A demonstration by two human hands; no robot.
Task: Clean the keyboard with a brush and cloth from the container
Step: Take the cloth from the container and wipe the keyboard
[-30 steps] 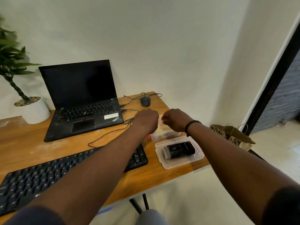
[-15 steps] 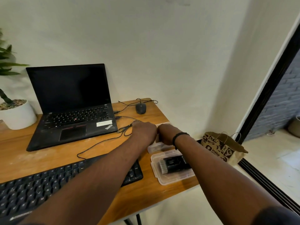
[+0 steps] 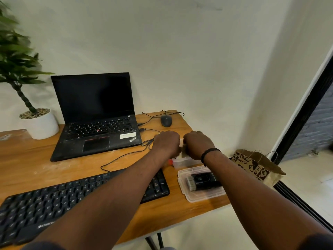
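Both hands reach over the right end of the wooden counter [image 3: 36, 165]. The left hand [image 3: 166, 143] and the right hand [image 3: 198, 144] sit knuckles up, side by side, with a pale cloth [image 3: 182, 144] showing in the narrow gap between them; each grip is clenched, and the cloth looks pinched between the two, though the fingers are hidden under the knuckles. Just below the hands a clear plastic container [image 3: 181, 162] with a red spot at its left end rests on the counter, partly covered by the wrists. Nearer the front edge lies a shallow clear lid [image 3: 200, 195] holding a black brush [image 3: 203, 181] with pale bristles at its left end, apart from either grip. The black keyboard [image 3: 54, 204] stretches along the front edge to the left, under the left forearm. An open laptop [image 3: 95, 120] and a mouse [image 3: 166, 120] stand toward the back edge
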